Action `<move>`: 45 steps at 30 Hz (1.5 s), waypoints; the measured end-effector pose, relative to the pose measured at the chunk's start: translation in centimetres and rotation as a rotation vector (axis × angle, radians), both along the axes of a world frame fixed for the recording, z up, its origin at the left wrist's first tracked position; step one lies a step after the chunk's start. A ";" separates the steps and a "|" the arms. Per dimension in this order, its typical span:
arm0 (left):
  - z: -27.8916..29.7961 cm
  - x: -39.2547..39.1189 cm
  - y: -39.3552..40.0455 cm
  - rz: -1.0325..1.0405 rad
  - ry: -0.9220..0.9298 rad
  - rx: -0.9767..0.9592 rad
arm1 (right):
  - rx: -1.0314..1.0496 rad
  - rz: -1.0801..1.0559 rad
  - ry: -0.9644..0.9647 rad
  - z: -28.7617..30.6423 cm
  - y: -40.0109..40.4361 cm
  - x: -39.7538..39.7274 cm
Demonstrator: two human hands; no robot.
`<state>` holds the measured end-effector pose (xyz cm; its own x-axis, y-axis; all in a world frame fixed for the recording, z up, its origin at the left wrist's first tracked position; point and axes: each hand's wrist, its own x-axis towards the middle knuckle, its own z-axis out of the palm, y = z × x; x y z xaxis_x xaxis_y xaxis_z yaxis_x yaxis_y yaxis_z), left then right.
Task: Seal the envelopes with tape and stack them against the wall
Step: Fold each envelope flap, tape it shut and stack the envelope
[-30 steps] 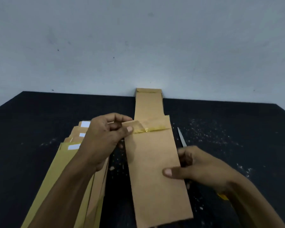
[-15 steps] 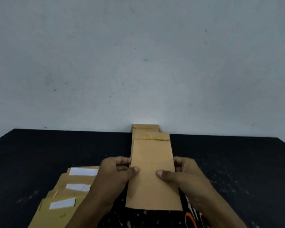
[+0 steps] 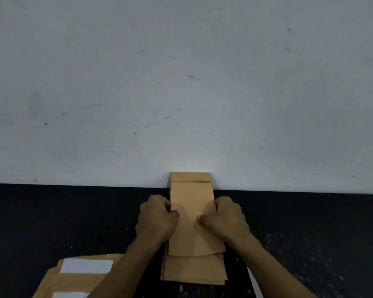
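Both hands are on the sealed envelope (image 3: 192,220) now, one at each long edge. The left hand (image 3: 156,220) has its thumb laid on the top face and its fingers curled under the left edge, a pinch on the paper; the right hand (image 3: 223,219) mirrors it on the right edge, thumb on top, fingers tucked beneath. So the envelope is gripped between the two hands, neither nearer than the other.

Where is it? Lying on the stack of envelopes (image 3: 194,269) at the middle of the black table (image 3: 73,211), its taped flap (image 3: 191,179) pointing away from the person and reaching the foot of the white wall (image 3: 181,82). Its long axis runs straight from the person toward the wall, and the hands sit about midway along it. The near end stops short of the stack's near end, so a band of the lower envelopes shows below it.

That's the relation to watch: the wall lies dead ahead of the fingertips, along the envelope's length. The far end looks to be touching the wall, though the exact contact is hard to make out. My read: placing is nearly done, and letting go is all that remains for this one.

Down at the left, unsealed envelopes (image 3: 78,278) with white strips (image 3: 85,265) wait, so more work is left.
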<state>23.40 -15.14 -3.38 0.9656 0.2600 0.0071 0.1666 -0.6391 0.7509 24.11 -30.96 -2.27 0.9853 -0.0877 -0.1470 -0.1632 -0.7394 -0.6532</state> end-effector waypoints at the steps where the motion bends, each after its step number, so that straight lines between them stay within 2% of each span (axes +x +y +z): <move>1: -0.1 0.1 0.0 0.004 0.003 0.030 | -0.070 0.003 0.006 0.0 0.1 0.0; 4: 0.0 -0.1 -0.1 0.000 0.001 0.079 | -0.198 0.024 -0.003 -0.2 0.2 0.0; 8: 0.6 -0.8 -0.3 -0.022 0.017 0.073 | -0.229 0.036 0.005 -0.5 0.2 -0.1; 11: 1.2 -1.6 -0.2 -0.054 -0.020 0.045 | -0.250 0.057 -0.063 -0.5 -0.1 -0.9; 16: 2.3 -4.3 1.3 -0.121 -0.143 0.005 | -0.178 0.190 -0.279 0.5 0.4 -4.1; 22: 3.8 -10.5 5.3 -0.114 -0.168 0.070 | -0.013 0.358 -0.387 2.2 3.8 -10.0; 25: 3.7 -13.3 8.3 -0.006 -0.060 0.154 | 0.028 0.399 -0.384 2.2 5.4 -12.2; 29: 3.1 -17.4 11.7 0.134 0.264 0.415 | 0.036 0.434 -0.392 1.5 7.3 -14.6; 31: 2.5 -18.8 12.8 0.183 0.392 0.467 | 0.038 0.438 -0.392 1.0 7.9 -15.4; 34: 2.3 -20.4 13.8 0.214 0.447 0.358 | 0.032 0.450 -0.379 0.3 8.7 -16.4; 37: 2.0 -21.2 13.9 0.231 0.361 0.215 | 0.038 0.452 -0.364 -0.1 9.1 -17.1; 42: 2.2 -21.6 14.2 0.292 0.195 0.125 | 0.032 0.458 -0.360 -0.4 9.2 -17.7; 45: 2.5 -21.9 14.6 0.266 0.080 0.009 | 0.059 0.461 -0.363 -0.3 9.1 -17.7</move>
<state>1.50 -0.52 -0.92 0.8608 0.5051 -0.0631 0.3881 -0.5712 0.7233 6.37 -21.84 -2.55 0.9078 0.3600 0.2151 0.4083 -0.6412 -0.6497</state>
